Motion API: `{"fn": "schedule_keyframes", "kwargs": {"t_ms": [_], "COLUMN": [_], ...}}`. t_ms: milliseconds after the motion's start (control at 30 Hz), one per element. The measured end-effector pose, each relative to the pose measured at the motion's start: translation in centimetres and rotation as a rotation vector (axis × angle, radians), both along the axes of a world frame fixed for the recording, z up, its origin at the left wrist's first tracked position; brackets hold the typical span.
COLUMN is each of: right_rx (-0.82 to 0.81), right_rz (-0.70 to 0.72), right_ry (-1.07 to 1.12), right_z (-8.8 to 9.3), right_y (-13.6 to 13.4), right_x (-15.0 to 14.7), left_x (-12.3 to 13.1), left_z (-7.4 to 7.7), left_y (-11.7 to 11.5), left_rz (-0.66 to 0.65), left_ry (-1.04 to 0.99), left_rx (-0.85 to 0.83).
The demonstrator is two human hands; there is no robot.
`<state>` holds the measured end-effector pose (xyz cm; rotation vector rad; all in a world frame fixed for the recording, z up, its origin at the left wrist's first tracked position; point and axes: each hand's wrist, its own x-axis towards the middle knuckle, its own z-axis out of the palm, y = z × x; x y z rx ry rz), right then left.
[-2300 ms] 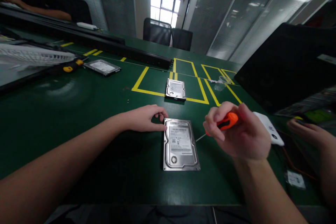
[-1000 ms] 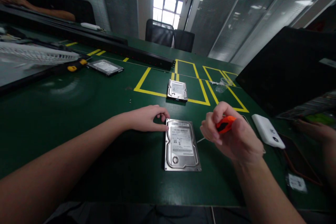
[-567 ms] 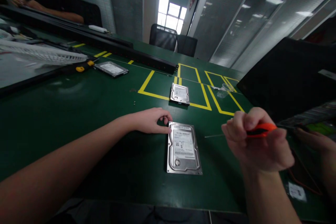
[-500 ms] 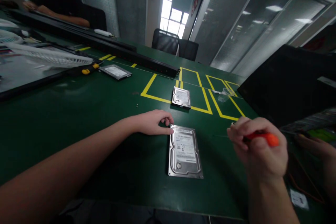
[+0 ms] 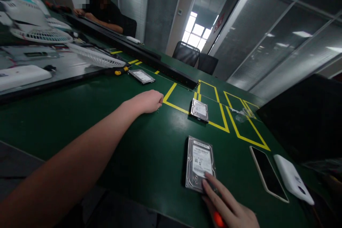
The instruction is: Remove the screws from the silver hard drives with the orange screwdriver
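Observation:
A silver hard drive (image 5: pixel 200 156) with a white label lies flat near the table's front edge. My right hand (image 5: pixel 229 203) rests two fingertips on its lower right corner. Tucked in that hand's palm is a screwdriver, its orange-red handle (image 5: pixel 219 219) partly showing. My left hand (image 5: pixel 152 101) is over the table farther left, with fingers curled closed; whatever they hold, if anything, is hidden. Tiny screw-like bits (image 5: pixel 157 111) lie just below its fingertips. Beyond the first drive sits a second hard drive (image 5: pixel 199 109), on the yellow tape line.
A third hard drive (image 5: pixel 142 76) lies near a yellow-and-black tool handle (image 5: pixel 121 71). A long black bar (image 5: pixel 171 71) crosses the back. White fan parts (image 5: pixel 40 34) stand left. At right are a phone (image 5: pixel 268 172), a white device (image 5: pixel 293 179) and a black panel (image 5: pixel 301 121). A person sits across the table.
My left hand has left the near hard drive and moved left to the tiny bits. The right hand, with the screwdriver, has come from the right onto the drive. The view has shifted.

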<state>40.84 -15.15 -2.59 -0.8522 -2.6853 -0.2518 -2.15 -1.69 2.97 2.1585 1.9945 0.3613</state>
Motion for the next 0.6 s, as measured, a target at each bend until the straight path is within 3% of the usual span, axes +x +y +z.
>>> {"fn": "schedule_keyframes", "kwargs": {"t_ms": [133,600], "right_rx": [-0.016,-0.027], "right_rz": [0.033,-0.122], "right_ry": [-0.023,-0.012], "right_z": [0.0,1.3], "right_y": [0.8,5.3], "right_x": [-0.2,-3.5], "left_x": [-0.5,-0.6], "left_z": [-0.3,-2.3], "left_y": [0.1,1.3], "left_rz": [-0.019,-0.068], "left_ry": [-0.041,-0.064], "left_rx": [-0.074,-0.094]}}
